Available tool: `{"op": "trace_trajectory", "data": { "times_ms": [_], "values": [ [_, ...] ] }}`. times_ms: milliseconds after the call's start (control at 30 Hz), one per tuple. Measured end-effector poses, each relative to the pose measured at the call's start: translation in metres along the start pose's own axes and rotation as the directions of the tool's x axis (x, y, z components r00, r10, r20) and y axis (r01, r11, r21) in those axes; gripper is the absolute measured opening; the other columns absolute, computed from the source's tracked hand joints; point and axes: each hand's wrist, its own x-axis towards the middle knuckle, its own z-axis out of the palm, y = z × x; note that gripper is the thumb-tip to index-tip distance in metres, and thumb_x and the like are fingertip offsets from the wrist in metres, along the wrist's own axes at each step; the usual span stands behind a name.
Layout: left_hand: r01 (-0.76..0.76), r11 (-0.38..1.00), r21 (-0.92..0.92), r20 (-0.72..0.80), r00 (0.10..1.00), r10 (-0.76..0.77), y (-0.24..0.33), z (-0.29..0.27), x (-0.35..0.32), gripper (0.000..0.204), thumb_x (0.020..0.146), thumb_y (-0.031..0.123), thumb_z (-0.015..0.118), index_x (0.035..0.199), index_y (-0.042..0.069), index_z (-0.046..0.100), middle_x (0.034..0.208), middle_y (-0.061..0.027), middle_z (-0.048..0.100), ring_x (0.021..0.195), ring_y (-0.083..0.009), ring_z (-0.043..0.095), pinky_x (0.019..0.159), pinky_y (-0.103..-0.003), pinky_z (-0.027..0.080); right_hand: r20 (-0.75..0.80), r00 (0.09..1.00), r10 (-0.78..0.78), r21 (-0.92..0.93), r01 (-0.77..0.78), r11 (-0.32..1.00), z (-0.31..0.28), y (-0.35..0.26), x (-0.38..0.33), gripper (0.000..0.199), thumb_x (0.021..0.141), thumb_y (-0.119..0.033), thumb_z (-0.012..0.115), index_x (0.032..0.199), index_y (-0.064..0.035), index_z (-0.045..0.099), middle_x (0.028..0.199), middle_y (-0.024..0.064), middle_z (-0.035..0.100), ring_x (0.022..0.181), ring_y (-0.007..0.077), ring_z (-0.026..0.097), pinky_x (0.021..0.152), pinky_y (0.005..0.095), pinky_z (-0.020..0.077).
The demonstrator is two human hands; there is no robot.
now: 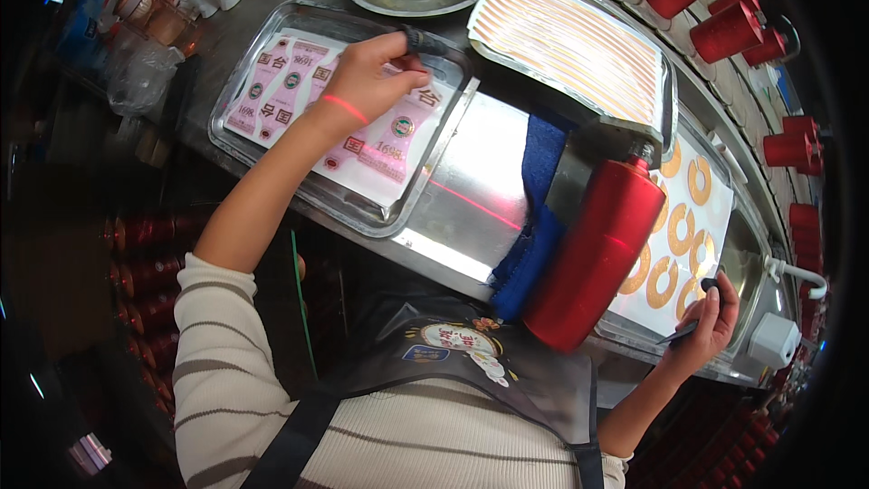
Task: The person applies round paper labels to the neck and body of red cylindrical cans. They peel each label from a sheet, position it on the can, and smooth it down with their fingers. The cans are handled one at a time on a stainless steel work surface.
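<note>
Left hand [380, 81], fingers curled, arm stretched far left, hovers over the pink labels [398, 149]; whether it pinches anything, I can't tell. Right hand [711, 328], low and half-closed, holds a thin dark tool [677, 333] near the gold rings [692, 184]. Between them, the tilted red bottle [593, 258] overhangs the table [471, 177]; bumping it could send it off.

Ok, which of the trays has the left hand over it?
The leftmost tray, with pink-printed sheets, under the left hand; the others hold striped strips and gold C-shaped pieces.
</note>
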Motion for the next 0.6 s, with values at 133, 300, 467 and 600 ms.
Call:
{"op": "trace_trajectory", "data": {
  "times_ms": [133, 300, 467, 600],
  "values": [
    [-0.153, 0.975, 0.162, -0.06, 0.984, 0.165, 0.04, -0.018, -0.028, 0.016, 0.084, 0.001, 0.076, 0.097, -0.001, 0.067, 0.088, -0.0062, 0.07, 0.08, -0.0139, 0.067, 0.074, -0.028, 0.053, 0.171, 0.983, -0.062, -0.101, 0.08, 0.992, 0.023, -0.007, -0.025, 0.031, 0.094, 0.0, 0.06, 0.124, -0.0012, 0.064, 0.104, 0.0026, 0.065, 0.068, 0.0016, 0.044, 0.06, 0.0165, 0.0334],
    [-0.38, 0.893, 0.241, -0.154, 0.894, 0.422, 0.092, -0.024, -0.063, 0.035, 0.08, -0.006, 0.079, 0.113, 0.0, 0.069, 0.086, -0.0066, 0.072, 0.078, -0.0136, 0.067, 0.073, -0.027, 0.053, 0.674, 0.697, -0.245, -0.14, 0.446, 0.884, 0.044, -0.026, -0.039, 0.089, 0.065, -0.036, 0.091, 0.141, -0.0029, 0.058, 0.101, 0.0083, 0.065, 0.06, 0.013, 0.038, 0.059, 0.028, 0.0376],
    [-0.582, 0.806, 0.109, -0.106, 0.799, 0.592, 0.146, -0.011, -0.085, 0.04, 0.078, -0.009, 0.08, 0.116, -0.004, 0.068, 0.087, -0.0093, 0.072, 0.076, -0.0148, 0.067, 0.073, -0.029, 0.055, 0.753, 0.607, -0.254, -0.148, 0.532, 0.834, 0.057, -0.024, -0.047, 0.109, 0.055, -0.035, 0.096, 0.151, -0.0116, 0.048, 0.1, 0.0124, 0.057, 0.076, 0.0265, 0.056, 0.068, 0.0374, 0.0494],
    [-0.569, 0.82, -0.069, -0.012, 0.822, 0.569, 0.182, -0.001, -0.099, 0.046, 0.076, -0.014, 0.077, 0.119, -0.007, 0.066, 0.087, -0.0111, 0.071, 0.078, -0.017, 0.068, 0.076, -0.032, 0.058, 0.748, 0.59, -0.303, -0.104, 0.555, 0.825, 0.059, -0.016, -0.047, 0.113, 0.051, -0.019, 0.095, 0.153, -0.0143, 0.045, 0.102, 0.0141, 0.058, 0.08, 0.0305, 0.06, 0.069, 0.0403, 0.0508]
  ]
}}
